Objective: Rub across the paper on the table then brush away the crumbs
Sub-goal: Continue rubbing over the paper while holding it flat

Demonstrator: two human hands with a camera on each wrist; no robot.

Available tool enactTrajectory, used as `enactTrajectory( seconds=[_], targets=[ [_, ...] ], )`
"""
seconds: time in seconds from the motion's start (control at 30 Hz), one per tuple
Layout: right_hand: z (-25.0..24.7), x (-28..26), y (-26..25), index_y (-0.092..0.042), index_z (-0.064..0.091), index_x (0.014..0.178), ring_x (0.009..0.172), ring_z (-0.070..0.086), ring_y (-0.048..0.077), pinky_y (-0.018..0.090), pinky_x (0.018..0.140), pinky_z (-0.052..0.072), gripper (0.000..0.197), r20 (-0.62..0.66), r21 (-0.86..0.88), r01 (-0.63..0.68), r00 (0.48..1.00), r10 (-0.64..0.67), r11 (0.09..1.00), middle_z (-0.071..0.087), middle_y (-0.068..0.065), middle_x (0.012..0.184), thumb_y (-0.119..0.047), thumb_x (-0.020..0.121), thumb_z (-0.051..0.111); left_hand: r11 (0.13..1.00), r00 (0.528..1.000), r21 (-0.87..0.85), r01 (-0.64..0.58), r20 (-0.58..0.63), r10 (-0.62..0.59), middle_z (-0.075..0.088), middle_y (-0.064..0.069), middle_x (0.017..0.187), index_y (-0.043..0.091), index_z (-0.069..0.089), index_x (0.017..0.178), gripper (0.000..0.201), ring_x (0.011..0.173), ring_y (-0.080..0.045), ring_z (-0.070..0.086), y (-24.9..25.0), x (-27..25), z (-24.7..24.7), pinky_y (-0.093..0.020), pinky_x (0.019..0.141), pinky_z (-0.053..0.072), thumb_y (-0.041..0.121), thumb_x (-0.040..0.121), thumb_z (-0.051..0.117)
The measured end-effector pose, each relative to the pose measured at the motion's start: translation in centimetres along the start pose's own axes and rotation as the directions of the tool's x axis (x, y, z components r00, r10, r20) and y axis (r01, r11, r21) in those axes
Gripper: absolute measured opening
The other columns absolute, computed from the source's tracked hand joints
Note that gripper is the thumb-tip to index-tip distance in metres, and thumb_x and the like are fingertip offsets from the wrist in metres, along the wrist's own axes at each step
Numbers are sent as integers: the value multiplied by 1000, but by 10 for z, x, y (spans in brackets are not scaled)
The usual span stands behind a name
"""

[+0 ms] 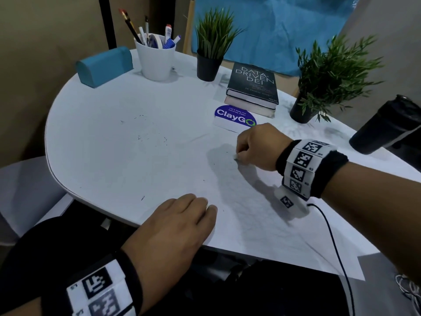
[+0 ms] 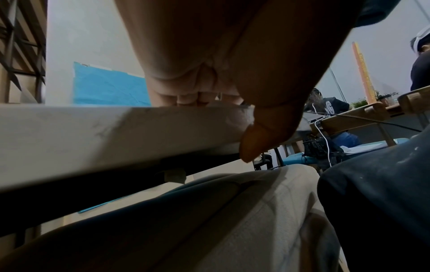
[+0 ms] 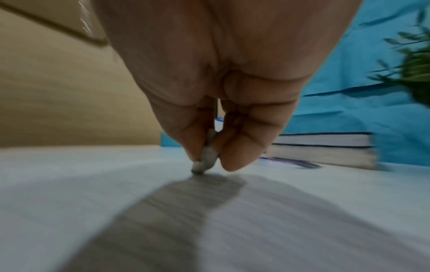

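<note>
Paper point(image 1: 246, 215) lies flat on the white worktop point(image 1: 109, 156), with dark crumbs point(image 1: 151, 137) scattered to its left. The right hand point(image 1: 257, 148) pinches a small eraser point(image 3: 204, 160) in its grip, tip on the sheet. The left hand point(image 1: 173, 226) rests with relaxed fingers on the paper's near edge.

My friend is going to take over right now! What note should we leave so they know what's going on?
Right hand: pinches a small grey-white eraser, its tip down on the white paper sheet.
Left hand: rests flat at the sheet's near left corner, by the edge of the white oval table.
Done: rubbing is under way; dark eraser crumbs lie scattered on the table left of the sheet.
Left: finish rubbing, then brush the crumbs away.
</note>
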State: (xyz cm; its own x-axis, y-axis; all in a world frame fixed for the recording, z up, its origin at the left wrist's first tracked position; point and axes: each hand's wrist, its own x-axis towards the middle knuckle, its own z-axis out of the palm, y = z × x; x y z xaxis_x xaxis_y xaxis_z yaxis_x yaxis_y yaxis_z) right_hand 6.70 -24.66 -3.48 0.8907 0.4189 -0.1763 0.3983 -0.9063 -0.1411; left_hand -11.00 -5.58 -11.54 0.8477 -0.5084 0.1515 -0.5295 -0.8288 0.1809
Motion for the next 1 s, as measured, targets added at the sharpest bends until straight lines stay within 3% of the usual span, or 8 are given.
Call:
enactTrajectory(
  seconds=[0.13, 0.3, 0.43, 0.63, 0.73, 0.9, 1.0],
  targets=[
    [8, -15, -24, -22, 74, 77, 59, 58, -2, 17, 61, 49, 4, 161, 117, 135, 975, -153, 984, 69, -11, 68, -26, 77, 75, 1000, 1000, -8, 10, 10, -10, 62, -10, 114, 4, 62, 126, 68, 100, -30, 63, -1, -2, -1, -40, 77, 56, 6, 71, 22],
    [-3, 6, 9, -21, 73, 75, 69, 59, 9, 21, 60, 44, 4, 7, 2, -33, 999, 33, 999, 66, -11, 68, -23, 79, 74, 1000, 1000, -15, 6, -1, -6, 63, -9, 110, 4, 64, 122, 67, 95, -29, 63, 1, 0, -2, -39, 73, 56, 5, 70, 22],
    [4, -12, -10, -22, 74, 76, 56, 58, -1, 17, 59, 49, 5, 119, 117, 75, 989, -89, 990, 67, -11, 62, -26, 77, 77, 1000, 1000, -28, 6, 4, -6, 63, -10, 114, 4, 63, 125, 67, 99, -30, 63, -1, -2, -4, -39, 76, 55, 6, 71, 24],
    [0, 7, 8, -20, 73, 73, 63, 56, 6, 20, 59, 44, 6, -6, 33, -38, 999, 38, 999, 64, -12, 64, -19, 79, 71, 1000, 1000, -31, 5, 6, -5, 64, -9, 112, 4, 64, 124, 68, 96, -29, 63, 1, 0, -4, -38, 75, 56, 6, 70, 23],
    [3, 10, -7, -20, 73, 73, 56, 57, 2, 20, 58, 48, 6, 39, 105, 37, 998, -42, 994, 67, -9, 63, -23, 77, 76, 999, 1000, -37, 9, 4, -9, 63, -9, 112, 5, 64, 124, 68, 97, -28, 63, -1, -1, -5, -38, 75, 55, 5, 70, 23],
    [1, 21, 3, -21, 72, 71, 59, 55, 2, 20, 57, 43, 9, 14, 97, -40, 999, 39, 994, 64, -12, 65, -25, 79, 76, 999, 999, -39, 31, -27, -32, 65, -9, 110, 5, 67, 121, 68, 98, -28, 65, 5, -1, -4, -36, 75, 56, 5, 70, 23],
    [-1, 21, 3, -20, 72, 72, 59, 57, 2, 20, 58, 47, 9, 33, 93, -30, 999, 27, 995, 68, -9, 67, -22, 80, 75, 997, 998, -41, 58, -30, -60, 65, -10, 111, 4, 67, 120, 67, 100, -30, 66, 6, -3, -5, -37, 77, 56, 4, 70, 22]
  ],
)
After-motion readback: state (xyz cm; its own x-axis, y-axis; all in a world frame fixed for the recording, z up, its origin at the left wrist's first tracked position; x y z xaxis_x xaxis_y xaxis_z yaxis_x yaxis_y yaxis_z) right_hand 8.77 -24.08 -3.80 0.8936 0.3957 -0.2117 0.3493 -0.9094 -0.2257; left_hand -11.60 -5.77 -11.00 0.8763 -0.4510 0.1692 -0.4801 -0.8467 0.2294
